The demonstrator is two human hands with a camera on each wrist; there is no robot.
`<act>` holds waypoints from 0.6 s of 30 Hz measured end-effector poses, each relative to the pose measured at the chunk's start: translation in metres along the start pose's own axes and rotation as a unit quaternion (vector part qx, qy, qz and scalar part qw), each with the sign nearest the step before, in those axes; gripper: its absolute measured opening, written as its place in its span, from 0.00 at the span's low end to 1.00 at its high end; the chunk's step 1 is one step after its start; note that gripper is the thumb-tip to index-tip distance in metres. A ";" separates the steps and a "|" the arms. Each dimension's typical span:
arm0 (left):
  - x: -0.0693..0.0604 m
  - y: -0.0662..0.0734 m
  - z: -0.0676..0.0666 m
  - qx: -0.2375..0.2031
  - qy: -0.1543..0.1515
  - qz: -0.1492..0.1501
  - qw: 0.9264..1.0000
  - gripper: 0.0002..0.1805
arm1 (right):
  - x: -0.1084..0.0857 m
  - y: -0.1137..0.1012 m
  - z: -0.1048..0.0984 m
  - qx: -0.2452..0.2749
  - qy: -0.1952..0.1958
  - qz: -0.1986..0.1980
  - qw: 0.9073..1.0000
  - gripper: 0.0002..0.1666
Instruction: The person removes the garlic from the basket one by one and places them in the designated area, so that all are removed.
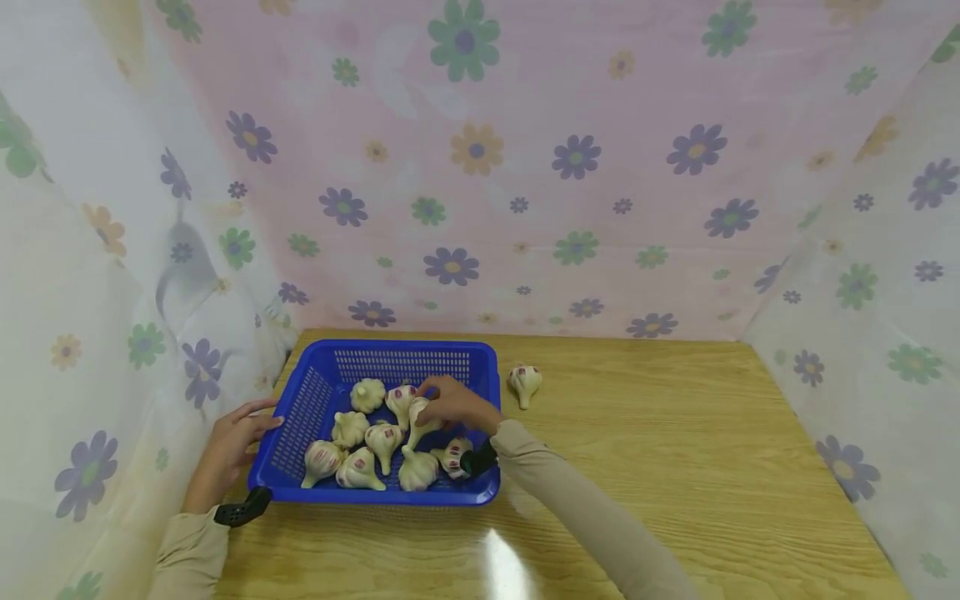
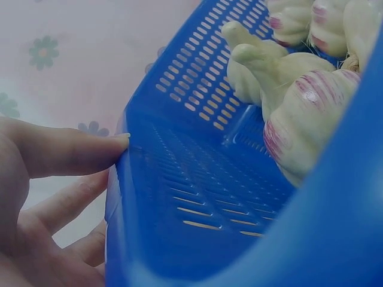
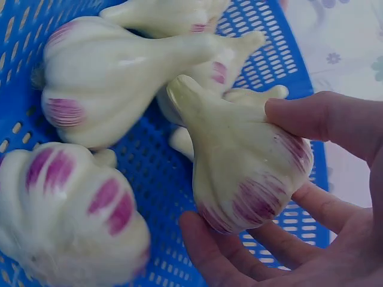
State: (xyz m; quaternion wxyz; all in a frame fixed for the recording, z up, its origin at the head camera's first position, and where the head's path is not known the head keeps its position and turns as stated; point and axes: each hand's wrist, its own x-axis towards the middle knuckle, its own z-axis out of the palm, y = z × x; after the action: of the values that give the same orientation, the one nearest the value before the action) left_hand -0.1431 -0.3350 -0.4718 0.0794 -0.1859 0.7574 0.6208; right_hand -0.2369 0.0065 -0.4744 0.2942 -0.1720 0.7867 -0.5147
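My right hand (image 1: 457, 403) reaches into a blue plastic basket (image 1: 382, 497). Its thumb and fingers hold a garlic bulb (image 3: 245, 173), white with purple streaks, the stem pointing up and away from the palm in the right wrist view. More garlic bulbs lie in the basket, among them one with purple patches (image 3: 72, 209) beside the held bulb. At the basket's left side, my left hand (image 1: 231, 442) holds the rim; the left wrist view has one digit on the rim (image 2: 127, 143) and the others against the outer wall, partly hidden.
One more garlic bulb (image 1: 525, 382) lies on the wooden table (image 1: 660, 467), just right of the basket. Flower-printed cloth (image 1: 517, 167) hangs behind the table and along both sides. The basket stands near the table's left edge.
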 end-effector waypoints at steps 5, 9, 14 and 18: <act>0.001 0.000 0.003 -0.006 -0.001 0.000 1.000 0.33 | -0.007 -0.004 -0.013 -0.006 0.009 -0.024 1.000 0.23; 0.005 -0.004 0.005 -0.007 0.006 -0.001 1.000 0.32 | -0.015 -0.010 -0.022 -0.016 0.016 -0.032 0.999 0.24; 0.004 -0.005 0.005 -0.015 0.008 0.001 1.000 0.31 | -0.025 -0.017 -0.032 -0.026 0.023 -0.043 0.998 0.24; 0.000 -0.002 0.002 -0.016 0.010 0.009 1.000 0.31 | -0.031 -0.025 -0.038 -0.016 0.018 -0.054 0.998 0.24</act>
State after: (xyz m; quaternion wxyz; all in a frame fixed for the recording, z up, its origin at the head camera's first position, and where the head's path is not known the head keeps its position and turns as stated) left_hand -0.1426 -0.3330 -0.4741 0.0630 -0.1864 0.7501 0.6313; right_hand -0.2381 0.0409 -0.4316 0.2489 -0.2090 0.7897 -0.5203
